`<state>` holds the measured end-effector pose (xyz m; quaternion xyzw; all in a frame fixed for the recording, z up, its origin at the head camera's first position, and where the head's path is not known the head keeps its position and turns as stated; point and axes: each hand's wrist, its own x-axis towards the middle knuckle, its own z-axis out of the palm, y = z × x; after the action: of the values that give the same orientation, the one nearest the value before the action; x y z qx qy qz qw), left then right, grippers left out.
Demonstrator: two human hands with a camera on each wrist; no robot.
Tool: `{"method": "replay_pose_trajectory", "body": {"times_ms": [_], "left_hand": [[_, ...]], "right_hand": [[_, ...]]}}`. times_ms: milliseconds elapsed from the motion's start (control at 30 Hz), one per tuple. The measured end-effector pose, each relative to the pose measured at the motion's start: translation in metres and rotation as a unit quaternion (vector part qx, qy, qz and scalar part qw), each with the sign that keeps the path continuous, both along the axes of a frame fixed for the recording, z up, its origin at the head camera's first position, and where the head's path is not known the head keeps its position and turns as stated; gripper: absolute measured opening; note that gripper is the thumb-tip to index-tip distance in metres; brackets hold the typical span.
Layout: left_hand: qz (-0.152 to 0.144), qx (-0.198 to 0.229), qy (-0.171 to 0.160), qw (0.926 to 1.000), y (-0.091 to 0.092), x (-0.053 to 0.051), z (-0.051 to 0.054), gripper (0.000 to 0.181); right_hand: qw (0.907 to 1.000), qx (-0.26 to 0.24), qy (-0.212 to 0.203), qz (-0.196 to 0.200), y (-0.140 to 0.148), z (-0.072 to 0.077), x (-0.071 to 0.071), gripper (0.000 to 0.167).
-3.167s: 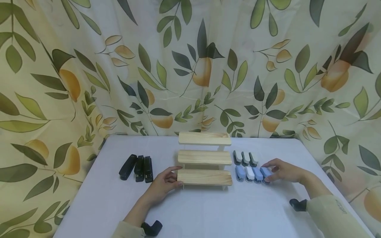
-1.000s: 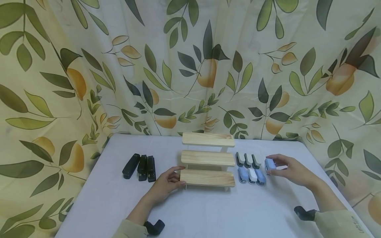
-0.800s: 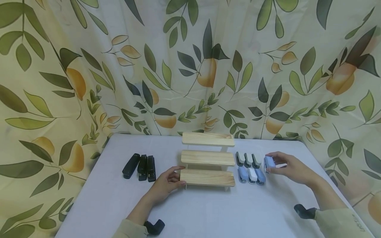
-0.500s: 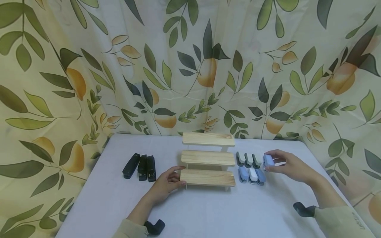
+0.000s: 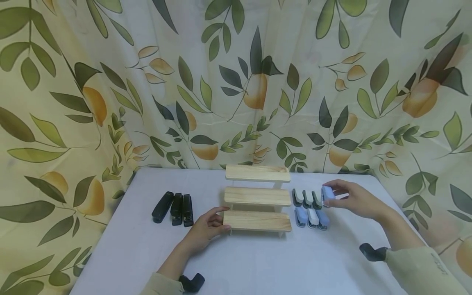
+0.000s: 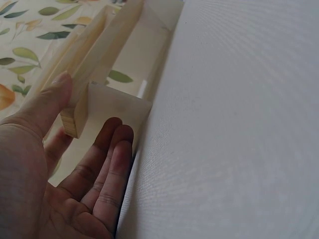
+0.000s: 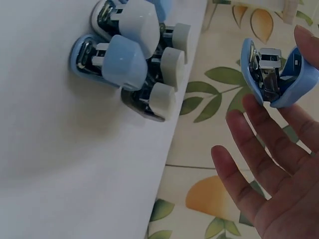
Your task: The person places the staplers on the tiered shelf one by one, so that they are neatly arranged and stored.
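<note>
A light-blue mini stapler (image 5: 327,196) was pinched by the right hand (image 5: 354,198) between thumb and fingers, with the remaining fingers spread apart and free of it. It was held just to the right of the rear row of mini staplers and, judging by the right wrist view, was raised above the white tablecloth (image 5: 258,270). By being gripped across its sides, its metal mechanism was left uncovered, and neighbouring pieces could probably be avoided more easily.

The left end of the lowest wooden shelf (image 5: 257,221) was pinched by the left hand (image 5: 204,230), the thumb being laid against the board and the index finger set behind it. The other three fingers were stretched out together beside the white support (image 6: 117,99); whether it was touched by them could not be told. The stand was presumably being steadied by this hold.

Three grey-white mini staplers (image 5: 307,198) were set in the rear row. In front of them a blue mini stapler (image 5: 300,217), a white mini stapler (image 5: 312,218) and a second blue mini stapler (image 5: 323,219) were lined up, apparently grouped by kind. Three larger black staplers (image 5: 176,209) were placed apart, left of the stand, the outermost slanted.
</note>
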<state>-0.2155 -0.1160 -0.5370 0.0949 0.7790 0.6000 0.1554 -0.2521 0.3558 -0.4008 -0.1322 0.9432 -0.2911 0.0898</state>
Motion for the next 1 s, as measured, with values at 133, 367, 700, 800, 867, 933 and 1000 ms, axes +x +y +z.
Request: {"method": "replay_pose_trajectory", "body": {"times_ms": [133,367,700,800,867,933,1000], "left_hand": [[0.000,0.005,-0.005,1.0000,0.000,0.001,-0.002,0.064],[0.000,0.005,0.002,1.0000,0.001,0.002,-0.003,0.063],[-0.004,0.003,0.008,1.0000,0.001,0.000,0.001,0.063],[-0.004,0.003,0.011,0.9999,0.001,-0.001,0.002,0.062],[-0.004,0.003,0.014,0.9999,0.001,-0.001,0.002,0.062],[-0.004,0.004,0.014,0.9999,0.001,-0.001,0.002,0.062],[-0.004,0.005,0.014,0.9999,0.001,-0.001,0.001,0.062]], "right_hand": [[1.0000,0.000,0.000,0.008,-0.008,0.004,-0.003,0.065],[0.9997,0.003,0.013,0.019,-0.019,0.015,-0.011,0.066],[0.9988,-0.023,0.021,0.037,-0.035,0.033,-0.020,0.064],[0.9988,-0.020,0.025,0.036,-0.041,0.038,-0.022,0.065],[0.9989,-0.017,0.026,0.036,-0.045,0.041,-0.023,0.066],[0.9990,-0.014,0.025,0.034,-0.048,0.044,-0.024,0.067],[0.9989,-0.012,0.028,0.035,-0.051,0.046,-0.025,0.068]]}}
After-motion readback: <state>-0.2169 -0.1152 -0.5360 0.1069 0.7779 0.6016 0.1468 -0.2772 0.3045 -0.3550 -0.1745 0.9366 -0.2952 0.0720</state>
